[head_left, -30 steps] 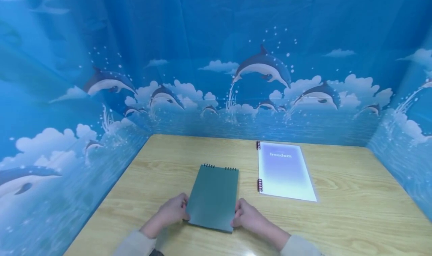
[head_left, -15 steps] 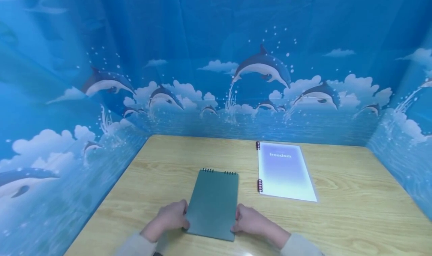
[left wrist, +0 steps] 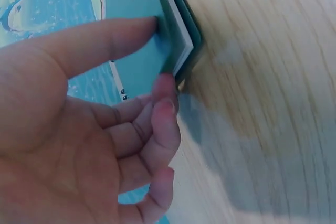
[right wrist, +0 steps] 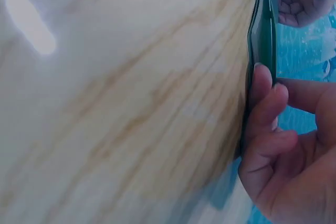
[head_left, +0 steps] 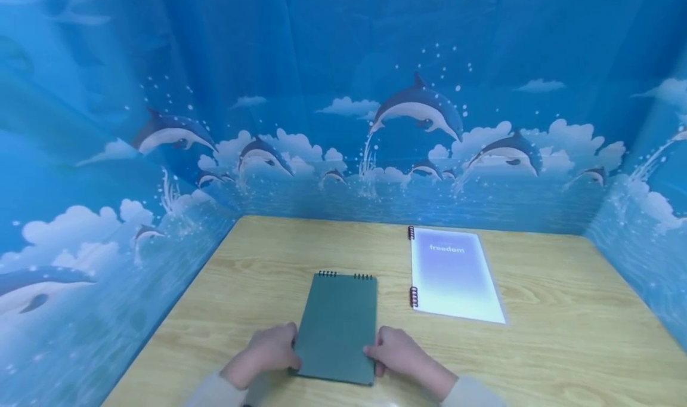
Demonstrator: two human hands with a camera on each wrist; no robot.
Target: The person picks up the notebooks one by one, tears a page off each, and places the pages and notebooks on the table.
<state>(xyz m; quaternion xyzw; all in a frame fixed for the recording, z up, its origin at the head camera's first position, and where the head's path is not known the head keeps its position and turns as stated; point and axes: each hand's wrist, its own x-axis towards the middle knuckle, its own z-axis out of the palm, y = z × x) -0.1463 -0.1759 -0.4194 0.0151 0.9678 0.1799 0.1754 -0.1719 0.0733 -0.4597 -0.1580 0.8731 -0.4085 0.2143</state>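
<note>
A green notebook [head_left: 339, 320], bound along its far edge with black rings, lies in front of me in the head view. My left hand [head_left: 271, 348] pinches its left edge close to the near corner. In the left wrist view the thumb [left wrist: 113, 38] is on the cover and a fingertip meets the edge, where white pages [left wrist: 181, 40] show between the covers. My right hand [head_left: 399, 352] grips the near right corner, thumb on top. The right wrist view shows the notebook's near edge [right wrist: 268, 40] with the covers slightly apart and fingertips at that edge.
A white and purple notebook [head_left: 456, 281] marked "freedom", with dark red rings on its left side, lies farther back to the right. Both rest on a wood-grain table [head_left: 569, 323]. Behind and beside the table hangs a blue dolphin-print curtain [head_left: 343, 49].
The green notebook has come toward me, slightly left, and now lies flatter, both hands moving with it. Its near edge was bowed earlier. My right thumb has shifted farther onto the cover.
</note>
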